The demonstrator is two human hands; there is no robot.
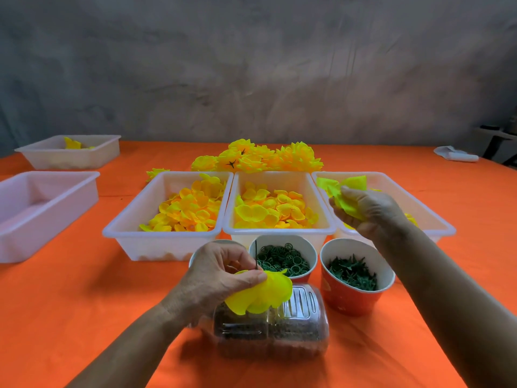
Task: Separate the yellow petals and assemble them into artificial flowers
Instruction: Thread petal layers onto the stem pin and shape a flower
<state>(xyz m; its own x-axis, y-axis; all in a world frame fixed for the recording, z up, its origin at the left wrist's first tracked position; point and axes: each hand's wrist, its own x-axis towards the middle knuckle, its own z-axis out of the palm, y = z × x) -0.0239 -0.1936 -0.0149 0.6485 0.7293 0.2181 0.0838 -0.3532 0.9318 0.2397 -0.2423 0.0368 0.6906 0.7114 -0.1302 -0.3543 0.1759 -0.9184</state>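
Status, read left to right across the desk [84, 289].

1. Far left: I see one white tray [50, 217] with nothing visible in it, and behind it a second tray [70, 155] holding a few yellow pieces. I judge these as output or spare bins, barely used.

2. Centre: two trays side by side, the left petal tray [167, 214] and the middle petal tray [279, 211], are each well stocked with loose yellow petals. A large supply remains to be worked.

3. Far centre, behind those trays: a pile of finished flowers [257, 158] lies on the desk. Several units are complete.

4. Near centre: my left hand [221, 275] pinches a thin dark stem pin [256, 257] with one yellow petal layer [260, 295] already threaded on it. This grip is closed on the pin and petal. The flower in progress is at an early layer.

5. Near centre-right: a cup of green rings [282, 261], a cup of green calyx pieces [354, 271] and a clear plastic container [271, 329] lying on its side supply the fittings.

6. Right: my right hand [369, 211] holds a bunch of yellow-green petals [344, 191] above the right tray [436, 219]; its grip is closed on them. Separating one layer is the step in hand.

Assessment: the task is partly done, with much stock left.
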